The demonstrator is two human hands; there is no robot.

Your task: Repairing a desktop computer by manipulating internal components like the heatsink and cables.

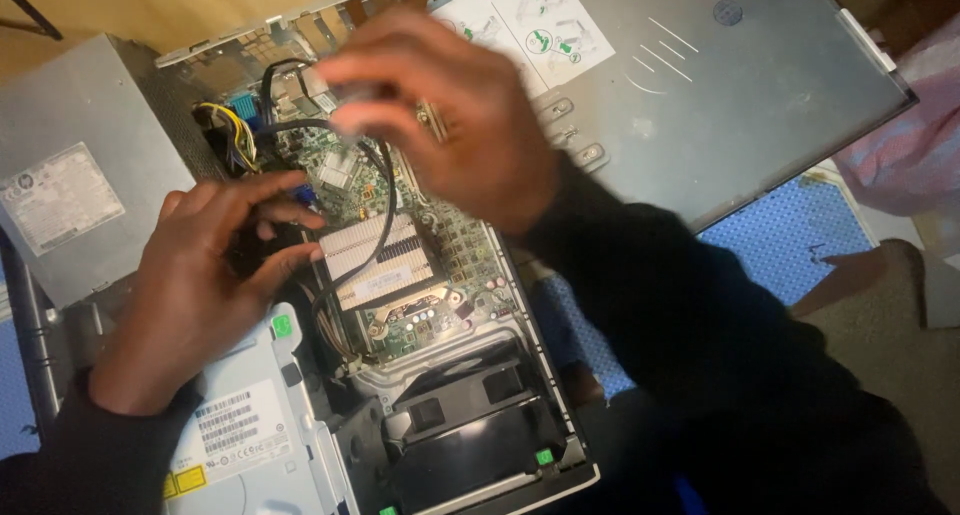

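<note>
The computer case (420, 275) lies open at frame centre; its side panel (720, 85) is already off and rests at upper right. The heatsink (378, 260) remains seated on the board, with a black cable (385, 190) looped over it. The left hand (195, 275) pinches a dark part beside the heatsink. The right hand (450, 115), blurred above the board, appears to pinch a small pale part; its grip is unclear. The fan shroud (470, 425) and optical drive (250, 425) remain installed at lower centre.
</note>
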